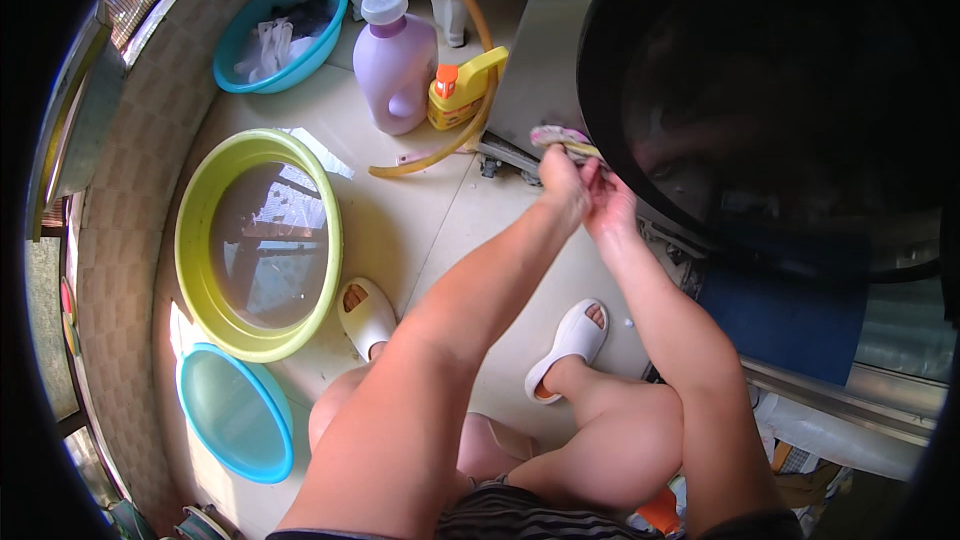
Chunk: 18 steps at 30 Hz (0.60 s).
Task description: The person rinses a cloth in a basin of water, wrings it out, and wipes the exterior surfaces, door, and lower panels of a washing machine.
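Note:
A damp-looking, crumpled cloth [556,136] with pink and yellow patches is bunched up beside the rim of a large, glossy black round door or cover [757,90]. My left hand [566,180] grips the cloth from the near side. Close against it, my right hand [611,202] has its palm partly turned up and its fingertips at the cloth's lower end. The fingers hide part of the cloth. Just left of the hands runs the dark lower edge of a grey appliance panel [551,37].
On the tiled floor at left stand a yellow-green basin [184,255] of murky water and a blue basin [236,420]. Further back are a blue basin [225,75] with soaking clothes, a purple jug [394,75], a yellow bottle [457,101] and a brown hose [480,15].

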Tool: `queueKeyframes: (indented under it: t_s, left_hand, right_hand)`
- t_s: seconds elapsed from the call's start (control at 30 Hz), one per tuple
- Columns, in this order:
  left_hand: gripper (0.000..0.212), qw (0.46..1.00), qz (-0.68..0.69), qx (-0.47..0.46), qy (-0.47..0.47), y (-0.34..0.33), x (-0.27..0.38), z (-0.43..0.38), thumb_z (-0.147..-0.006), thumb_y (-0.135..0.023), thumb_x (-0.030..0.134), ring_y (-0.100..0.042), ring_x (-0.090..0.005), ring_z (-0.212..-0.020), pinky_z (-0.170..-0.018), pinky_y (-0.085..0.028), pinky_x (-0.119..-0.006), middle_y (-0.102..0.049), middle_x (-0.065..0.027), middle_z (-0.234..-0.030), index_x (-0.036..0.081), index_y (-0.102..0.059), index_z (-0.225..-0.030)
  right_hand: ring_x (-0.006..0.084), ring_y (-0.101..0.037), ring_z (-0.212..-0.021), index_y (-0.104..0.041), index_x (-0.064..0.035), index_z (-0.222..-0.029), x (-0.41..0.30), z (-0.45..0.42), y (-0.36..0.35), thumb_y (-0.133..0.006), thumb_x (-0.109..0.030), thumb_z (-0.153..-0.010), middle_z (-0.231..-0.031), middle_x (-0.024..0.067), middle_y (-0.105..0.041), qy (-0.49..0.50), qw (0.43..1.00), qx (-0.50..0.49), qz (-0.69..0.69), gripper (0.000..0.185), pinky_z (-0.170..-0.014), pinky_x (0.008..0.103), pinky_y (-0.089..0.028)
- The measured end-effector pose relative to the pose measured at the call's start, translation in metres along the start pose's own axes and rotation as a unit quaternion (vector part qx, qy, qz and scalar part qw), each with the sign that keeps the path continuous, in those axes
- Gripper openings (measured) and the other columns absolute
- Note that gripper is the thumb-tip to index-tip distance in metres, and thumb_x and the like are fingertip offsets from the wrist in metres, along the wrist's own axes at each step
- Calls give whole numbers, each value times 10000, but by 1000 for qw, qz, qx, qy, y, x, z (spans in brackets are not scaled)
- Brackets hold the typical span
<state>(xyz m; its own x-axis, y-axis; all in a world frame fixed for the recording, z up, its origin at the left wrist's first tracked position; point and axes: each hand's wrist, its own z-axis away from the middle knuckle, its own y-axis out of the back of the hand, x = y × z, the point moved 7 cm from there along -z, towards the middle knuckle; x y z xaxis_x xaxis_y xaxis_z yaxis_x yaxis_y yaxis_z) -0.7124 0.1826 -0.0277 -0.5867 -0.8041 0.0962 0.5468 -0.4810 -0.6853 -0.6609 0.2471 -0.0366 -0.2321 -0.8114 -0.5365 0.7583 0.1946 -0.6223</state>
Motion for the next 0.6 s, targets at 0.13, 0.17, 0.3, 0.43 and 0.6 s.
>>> queueKeyframes:
  t_s: [0.13, 0.17, 0.3, 0.43, 0.6]
  left_hand:
    - [169, 994, -14, -57, -96, -32, 90, 14, -833, -418, 218, -549, -148, -692, -568, -479, -241, -550, -31, -754, 86, -521, -813]
    - [158, 990, -36, -64, -117, -42, 102, 20, -826, -440, 224, -542, -132, -676, -539, -457, -227, -546, -17, -724, 94, -525, -795]
    - [214, 977, -58, -39, -200, -56, 117, 39, -835, -499, 300, -382, -85, -415, -379, -310, -208, -479, 14, -573, 109, -509, -738]
    - [104, 968, -105, -64, -219, -51, 89, 55, -818, -484, 190, -502, -93, -636, -562, -400, -217, -554, -1, -732, 100, -535, -808]
    - [175, 980, -123, -63, -142, -24, 16, 52, -855, -484, 234, -450, -65, -565, -470, -349, -193, -513, 27, -660, 85, -525, -772]
  right_hand:
    - [141, -564, -884, -546, -3, -947, 53, 21, -69, -484, -139, -843, -946, 72, -597, -80, 990, -102, -55, 183, -846, 256, -445]
    - [134, -565, -880, -546, -4, -952, 58, 21, -79, -485, -143, -845, -949, 73, -597, -90, 985, -127, -68, 185, -835, 252, -452]
    - [127, -561, -867, -542, -26, -961, 56, 29, -92, -506, -141, -844, -937, 51, -587, -87, 984, -150, -44, 168, -804, 246, -468]
    - [119, -556, -844, -541, -48, -967, 27, 22, -62, -536, -143, -838, -918, 27, -578, -42, 981, -186, 24, 160, -773, 234, -474]
    - [125, -561, -858, -531, -64, -961, -22, 12, 15, -571, -147, -819, -916, 34, -581, 4, 987, -128, 100, 169, -749, 239, -478]
